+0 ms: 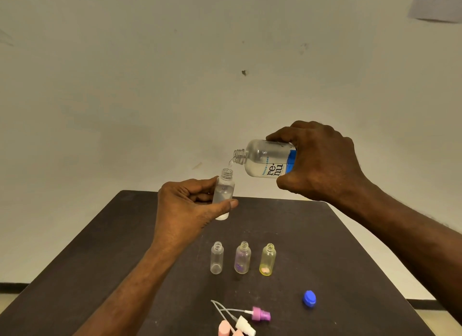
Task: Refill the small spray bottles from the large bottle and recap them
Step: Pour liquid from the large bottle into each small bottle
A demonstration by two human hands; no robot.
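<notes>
Above the far half of the dark surface (325, 235), my left hand (185, 210) pinches a small clear spray bottle (223, 195) between thumb and fingers, holding it upright with its open neck just under the mouth of the large bottle (265, 159). My right hand (322, 160) is wrapped round the labelled body of that large bottle and has it tipped nearly level, so a thin stream runs from its neck into the small one, which looks well filled already.

Nearer to me, three more small bottles stand uncapped in a row: a clear one (217, 257), a purplish one (242, 257) and a yellowish one (268, 259), none of which seems to hold any liquid. At the near edge lie the spray tops, a pink one (261, 313) and a white one (246, 325) with their dip tubes, plus more pink pieces partly cut off from view. The blue cap (309, 298) of the large bottle sits apart to the right.

I judge this the first fill, with capping not yet begun. Next I should right the large bottle before the small one overflows, then set it down steadily.
</notes>
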